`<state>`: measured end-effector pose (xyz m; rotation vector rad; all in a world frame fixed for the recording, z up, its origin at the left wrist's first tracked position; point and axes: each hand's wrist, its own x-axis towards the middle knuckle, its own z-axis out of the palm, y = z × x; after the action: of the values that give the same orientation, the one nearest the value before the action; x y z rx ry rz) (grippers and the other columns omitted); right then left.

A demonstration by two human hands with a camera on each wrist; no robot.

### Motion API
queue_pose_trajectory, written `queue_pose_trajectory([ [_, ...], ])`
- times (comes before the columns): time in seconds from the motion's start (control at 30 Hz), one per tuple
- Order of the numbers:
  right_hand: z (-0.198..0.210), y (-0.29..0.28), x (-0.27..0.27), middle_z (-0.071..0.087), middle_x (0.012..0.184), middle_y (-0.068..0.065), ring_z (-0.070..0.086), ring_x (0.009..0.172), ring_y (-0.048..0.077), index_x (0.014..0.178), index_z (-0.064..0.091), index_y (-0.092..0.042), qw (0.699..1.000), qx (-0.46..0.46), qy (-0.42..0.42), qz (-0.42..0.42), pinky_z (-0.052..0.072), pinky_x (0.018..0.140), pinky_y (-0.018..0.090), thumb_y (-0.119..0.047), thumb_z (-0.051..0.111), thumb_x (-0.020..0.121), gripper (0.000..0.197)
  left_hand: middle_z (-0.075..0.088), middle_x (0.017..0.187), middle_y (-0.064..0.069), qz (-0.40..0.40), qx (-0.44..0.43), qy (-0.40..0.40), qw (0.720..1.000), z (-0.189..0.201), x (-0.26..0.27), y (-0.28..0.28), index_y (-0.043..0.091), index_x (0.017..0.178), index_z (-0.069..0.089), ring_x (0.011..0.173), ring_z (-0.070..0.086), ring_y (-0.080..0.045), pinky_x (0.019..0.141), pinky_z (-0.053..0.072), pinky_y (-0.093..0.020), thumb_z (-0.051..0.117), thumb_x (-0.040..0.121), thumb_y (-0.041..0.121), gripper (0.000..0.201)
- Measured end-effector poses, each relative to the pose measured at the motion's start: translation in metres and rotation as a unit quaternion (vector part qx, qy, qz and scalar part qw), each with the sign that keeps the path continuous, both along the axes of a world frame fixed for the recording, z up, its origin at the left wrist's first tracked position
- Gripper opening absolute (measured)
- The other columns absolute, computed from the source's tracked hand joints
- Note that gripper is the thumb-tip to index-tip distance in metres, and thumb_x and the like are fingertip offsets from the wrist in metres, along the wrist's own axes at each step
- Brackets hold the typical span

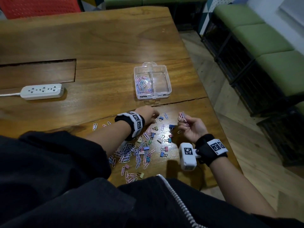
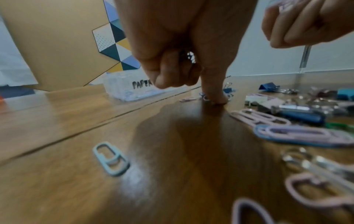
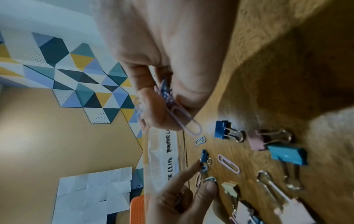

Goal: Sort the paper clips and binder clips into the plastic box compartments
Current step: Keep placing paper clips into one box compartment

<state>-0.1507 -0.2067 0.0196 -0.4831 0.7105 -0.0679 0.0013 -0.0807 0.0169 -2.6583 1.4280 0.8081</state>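
Observation:
The clear plastic box [image 1: 169, 89] stands on the wooden table, with paper clips in its left compartment and nothing in its right one. Nearer me lies a mixed pile of pastel paper clips [image 1: 126, 152] and binder clips [image 1: 164, 148]. My left hand [image 1: 148, 115] reaches down beside a small blue binder clip [image 3: 204, 156]. Its thumb and forefinger pinch a blue paper clip [image 3: 209, 179] on the wood, and its curled fingers hold something shiny. My right hand [image 1: 187, 127] hovers palm up and grips a bunch of paper clips [image 3: 188, 121].
A white power strip [image 1: 42, 92] lies far left beside a rectangular recess [image 1: 37, 71] in the table. The table's right edge runs close to my right wrist. Green benches [image 1: 263, 38] stand on the floor beyond it.

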Motion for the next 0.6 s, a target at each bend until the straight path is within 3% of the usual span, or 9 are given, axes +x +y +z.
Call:
queue_pose_trajectory([
  [0.1,0.001,-0.001,0.008,0.048,0.053,0.002,0.038,0.038,0.007,0.077,0.050,-0.007,1.000,0.002,0.006,0.021,0.032,0.033,0.013,-0.008,0.044,0.071,0.008,0.059,0.120,-0.008,-0.042,-0.017,-0.048,0.998,-0.002,-0.006,0.003,0.014,0.115,0.060,0.108,0.057,-0.026,0.082,0.047,-0.032,0.051,0.092,0.023,0.026],
  [0.23,0.001,0.002,0.015,0.046,0.051,0.000,0.035,0.036,0.007,0.067,0.045,-0.009,0.994,-0.059,0.040,0.080,0.027,0.031,0.014,-0.009,0.039,0.076,0.011,0.060,0.108,-0.010,-0.069,-0.020,-0.087,0.994,-0.011,-0.013,0.014,0.005,0.109,0.055,0.097,0.060,-0.026,0.078,0.051,-0.034,0.039,0.096,0.022,0.027],
  [0.3,-0.002,0.004,0.017,0.046,0.049,-0.002,0.034,0.035,0.006,0.064,0.043,-0.011,0.983,-0.112,0.071,0.128,0.026,0.031,0.014,-0.012,0.033,0.087,0.025,0.056,0.099,-0.007,-0.021,-0.015,-0.038,0.999,-0.014,-0.014,0.020,0.006,0.103,0.054,0.091,0.058,-0.025,0.076,0.049,-0.034,0.041,0.095,0.025,0.025],
  [0.37,0.000,0.009,0.019,0.047,0.050,-0.003,0.034,0.033,0.004,0.064,0.043,-0.013,0.968,-0.153,0.101,0.172,0.026,0.031,0.012,-0.019,0.035,0.093,0.031,0.050,0.078,-0.003,0.139,-0.079,0.127,0.979,-0.016,-0.009,0.027,0.010,0.084,0.050,0.069,0.052,-0.020,0.063,0.044,-0.028,0.041,0.094,0.022,0.018],
  [0.4,0.002,0.013,0.020,0.047,0.054,-0.003,0.034,0.033,0.003,0.065,0.045,-0.013,0.958,-0.183,0.118,0.188,0.026,0.030,0.011,-0.021,0.037,0.094,0.031,0.047,0.067,-0.001,0.260,-0.132,0.260,0.920,-0.016,-0.006,0.030,0.012,0.074,0.045,0.055,0.045,-0.016,0.052,0.039,-0.023,0.039,0.092,0.018,0.020],
  [0.43,0.005,0.017,0.021,0.046,0.058,-0.002,0.035,0.033,0.003,0.068,0.046,-0.013,0.944,-0.224,0.137,0.200,0.027,0.029,0.012,-0.020,0.039,0.094,0.029,0.044,0.056,0.000,0.364,-0.182,0.394,0.824,-0.013,-0.004,0.032,0.013,0.067,0.040,0.044,0.038,-0.012,0.042,0.033,-0.018,0.037,0.089,0.013,0.022],
  [0.5,0.003,0.024,0.025,0.047,0.066,0.000,0.041,0.041,0.005,0.072,0.048,-0.012,0.903,-0.322,0.184,0.215,0.031,0.028,0.013,-0.017,0.038,0.095,0.025,0.042,0.044,0.003,0.456,-0.262,0.557,0.643,-0.007,0.003,0.037,0.013,0.062,0.036,0.030,0.030,-0.007,0.031,0.023,-0.009,0.035,0.074,0.007,0.014],
  [0.53,0.001,0.028,0.028,0.049,0.070,0.001,0.046,0.049,0.009,0.073,0.048,-0.012,0.870,-0.385,0.212,0.224,0.037,0.032,0.013,-0.017,0.038,0.095,0.025,0.044,0.043,0.003,0.467,-0.288,0.584,0.598,-0.003,0.006,0.039,0.012,0.062,0.039,0.028,0.030,-0.007,0.030,0.021,-0.007,0.036,0.069,0.007,0.009],
  [0.6,-0.007,0.037,0.035,0.055,0.081,0.006,0.056,0.070,0.020,0.078,0.052,-0.010,0.761,-0.536,0.257,0.260,0.053,0.055,0.023,-0.023,0.038,0.095,0.025,0.045,0.049,0.001,0.477,-0.308,0.581,0.583,0.000,0.011,0.036,0.010,0.065,0.046,0.028,0.032,-0.007,0.031,0.021,-0.007,0.038,0.073,0.008,0.012],
])
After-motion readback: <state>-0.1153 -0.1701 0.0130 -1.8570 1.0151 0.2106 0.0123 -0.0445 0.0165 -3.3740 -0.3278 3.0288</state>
